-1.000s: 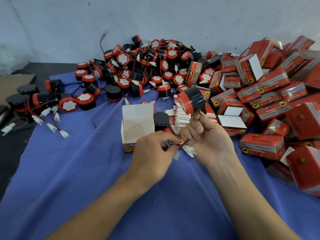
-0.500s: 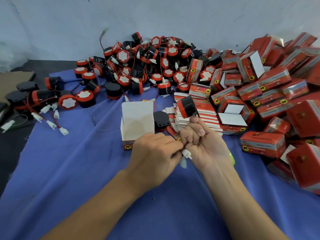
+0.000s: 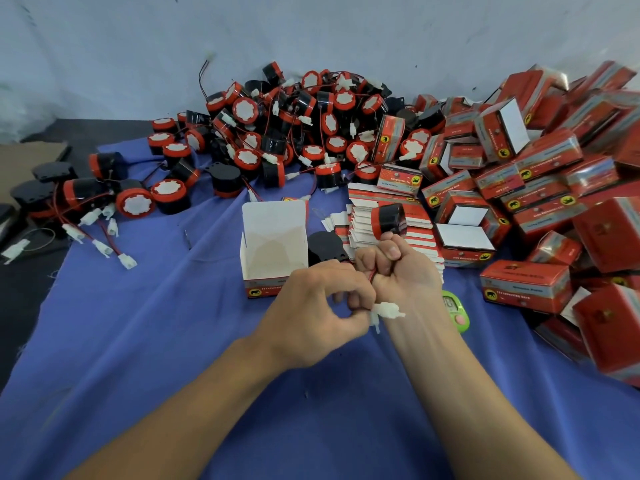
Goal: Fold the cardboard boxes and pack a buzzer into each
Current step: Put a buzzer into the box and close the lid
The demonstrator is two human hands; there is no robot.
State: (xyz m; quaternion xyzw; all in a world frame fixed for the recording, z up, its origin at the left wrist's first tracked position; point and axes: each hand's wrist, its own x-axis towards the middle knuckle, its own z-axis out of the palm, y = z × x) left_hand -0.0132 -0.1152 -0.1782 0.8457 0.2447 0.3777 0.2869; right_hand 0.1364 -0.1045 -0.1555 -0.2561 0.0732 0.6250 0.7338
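head view. the right grip (image 3: 401, 268) is curled into a tight fist at mid-frame, above the blue cloth (image 3: 166, 341) that covers the tabletop (image 3: 24, 292). a black buzzer (image 3: 388, 220) with a red rim sits on top of the fist, lying on its side and touching the thumb and forefinger. its red wire (image 3: 372, 274) runs out of the fist toward the left grip (image 3: 318, 306). the left grip is closed in a pinch, fingertips drawn together on the far end of that wire, just at the white connectors (image 3: 384, 311), which stick out against the right wrist. the two grips are touching.

just left of the grips an open box (image 3: 275, 247) stands upright on the cloth, lid flap raised, its white inside showing. a second black buzzer body (image 3: 325, 244) lies right beside it. behind the held buzzer is a stack of flat box blanks (image 3: 420, 233). a heap of loose buzzers (image 3: 294, 133) fills the far centre by the wall. packed red boxes (image 3: 554, 174) are piled along the right. a small green device (image 3: 455, 308) lies on the cloth beside the right wrist.
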